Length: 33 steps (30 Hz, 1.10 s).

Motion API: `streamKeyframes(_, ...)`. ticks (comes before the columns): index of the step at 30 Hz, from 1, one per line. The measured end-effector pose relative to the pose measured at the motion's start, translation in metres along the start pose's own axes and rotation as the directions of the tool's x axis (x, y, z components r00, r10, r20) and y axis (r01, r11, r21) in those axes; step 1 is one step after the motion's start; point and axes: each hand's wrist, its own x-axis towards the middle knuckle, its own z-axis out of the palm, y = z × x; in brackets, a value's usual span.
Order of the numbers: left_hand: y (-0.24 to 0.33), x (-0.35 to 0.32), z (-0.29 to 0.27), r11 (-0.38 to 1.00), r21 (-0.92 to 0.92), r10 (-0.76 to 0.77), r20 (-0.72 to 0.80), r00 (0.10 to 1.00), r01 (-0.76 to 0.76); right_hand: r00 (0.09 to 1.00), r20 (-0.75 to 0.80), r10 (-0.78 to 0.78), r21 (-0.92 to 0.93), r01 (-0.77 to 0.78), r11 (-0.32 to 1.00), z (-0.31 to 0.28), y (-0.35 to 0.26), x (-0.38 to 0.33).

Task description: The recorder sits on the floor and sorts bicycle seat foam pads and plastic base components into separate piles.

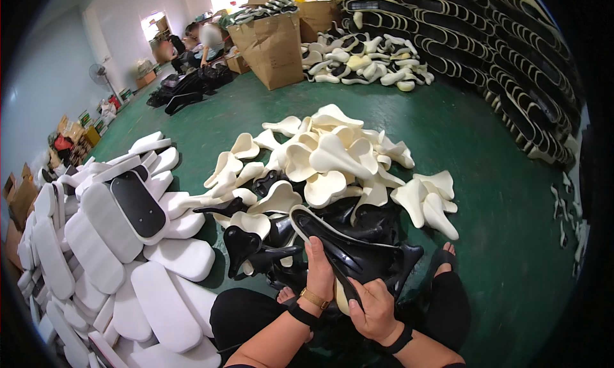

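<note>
So the black-and-cream saddle piece (337,265) is in both hands, long axis slanting from far left to near right. Left hand (321,275) cups the side, thumb up, fingers mostly hidden; right hand (374,307) is clamped round the near end.

Before me sits the saddle pile (341,155); left of it, the pad heap (169,304); behind it, a cardboard box (268,53).
</note>
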Motion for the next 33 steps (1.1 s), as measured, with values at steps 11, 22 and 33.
streamKeyframes(11, 0.014, -0.009, 0.014, 0.999, -0.031, -0.007, 0.037, 0.999, 0.008, 0.998, -0.015, -0.067, 0.007, 0.067, 0.998, 0.011, 0.01, -0.002)
streamKeyframes(22, 0.009, -0.008, 0.006, 0.995, -0.019, -0.101, -0.003, 0.995, 0.101, 0.996, 0.027, -0.081, -0.065, 0.083, 0.994, 0.01, 0.012, -0.008)
streamKeyframes(33, 0.02, 0.003, -0.001, 0.993, -0.077, -0.096, -0.035, 0.995, 0.093, 0.996, -0.092, -0.008, 0.237, 0.029, 0.971, -0.024, 0.038, 0.013)
